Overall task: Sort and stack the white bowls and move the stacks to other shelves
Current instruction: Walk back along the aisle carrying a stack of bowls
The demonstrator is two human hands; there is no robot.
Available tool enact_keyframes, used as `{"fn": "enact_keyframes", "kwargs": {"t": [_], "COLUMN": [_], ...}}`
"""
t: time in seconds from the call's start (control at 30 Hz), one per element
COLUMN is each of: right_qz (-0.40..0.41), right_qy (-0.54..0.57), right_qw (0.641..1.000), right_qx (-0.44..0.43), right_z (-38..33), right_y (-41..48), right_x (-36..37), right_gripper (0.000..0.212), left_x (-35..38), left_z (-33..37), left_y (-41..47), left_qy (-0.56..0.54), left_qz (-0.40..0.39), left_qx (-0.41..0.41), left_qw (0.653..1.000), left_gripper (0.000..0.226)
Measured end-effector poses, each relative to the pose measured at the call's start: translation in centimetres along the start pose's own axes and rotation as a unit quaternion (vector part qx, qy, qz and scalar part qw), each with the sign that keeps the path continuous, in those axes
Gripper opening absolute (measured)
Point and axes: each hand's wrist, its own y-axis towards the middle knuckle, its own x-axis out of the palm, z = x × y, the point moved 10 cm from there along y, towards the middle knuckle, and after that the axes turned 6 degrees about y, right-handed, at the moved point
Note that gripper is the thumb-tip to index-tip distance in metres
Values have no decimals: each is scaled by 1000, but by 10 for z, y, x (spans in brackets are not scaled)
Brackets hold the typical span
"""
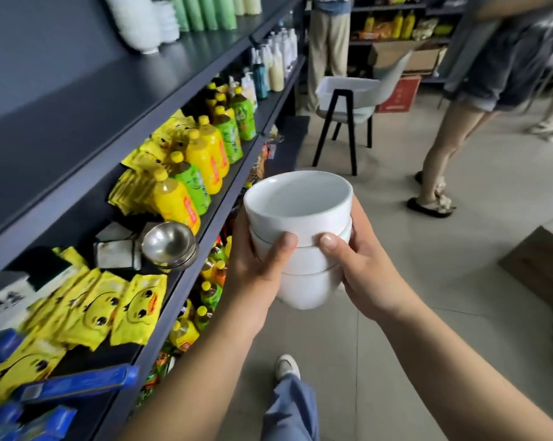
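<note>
Both hands grip a stack of white bowls (300,218), left hand (259,265) and right hand (361,265) clasping opposite sides; the stack hangs over the floor (428,237), off any shelf; the moving step seems in hand; next, a bare shelf and a level set-down; left of the stack, dark shelving (78,106) carries drink bottles (205,154) and steel bowls (168,245); beyond the stack stands a chair (348,103).
</note>
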Motion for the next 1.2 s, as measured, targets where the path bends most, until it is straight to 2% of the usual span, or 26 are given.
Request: {"fn": "enact_keyframes", "kwargs": {"t": [0.13,0.3,0.5,0.67,0.83,1.07,1.2], "right_qz": [21,3,-9,-11,-23,-110,-158], "right_qy": [-6,-18,-27,-15,-4,31,44], "right_qw": [1000,1000,999,998,998,991,985], "right_qx": [-6,-1,-37,-51,-62,-64,-55], "right_z": [9,19,15,19,24,22,17], "right_y": [50,145,260,323,395,518,602], "right_x": [-31,-46,-53,-72,-88,-92,-92], "right_gripper": [86,85,86,83,84,85,94], "left_x": [13,7,-6,-1,1,-14,-30], "left_z": [-14,-28,-22,-33,-36,-23,-10], "left_y": [60,152,267,333,405,508,572], "left_qy": [11,-7,-3,0,6,-23,-19], "left_qz": [2,20,15,8,0,65,155], "left_qx": [24,25,56,56,69,109,128], "left_qw": [1000,999,998,998,998,992,979], "left_gripper": [86,92,100,109,97,81,90]}}
